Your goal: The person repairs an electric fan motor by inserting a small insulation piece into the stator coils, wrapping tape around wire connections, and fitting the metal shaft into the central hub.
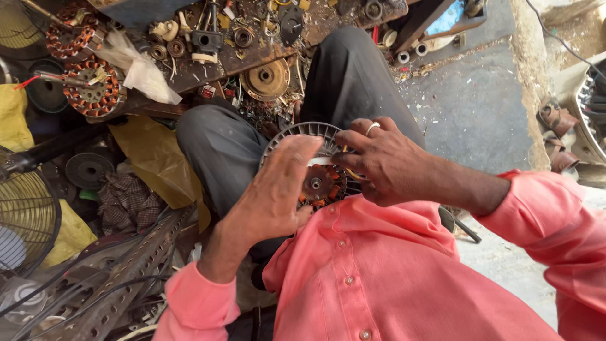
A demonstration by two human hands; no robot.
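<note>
Over lap: fan motor (315, 180), flat face up, held between left hand (278, 189) cupping its side and right hand (379, 161) fingers pinching white strip (322, 161).

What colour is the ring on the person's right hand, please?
Silver-white, on the right hand in the head view.

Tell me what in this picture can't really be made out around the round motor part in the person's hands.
Head view, the only one:
- Motor part: its right and lower sides are hidden by the right hand and the pink shirt.
- Left hand: blurred, so its grip is unclear.
- White strip between the fingers: too small to identify.
- Cluttered bench: small parts too tiny to tell apart.
- Fan guard: cut off by the left edge.
</note>
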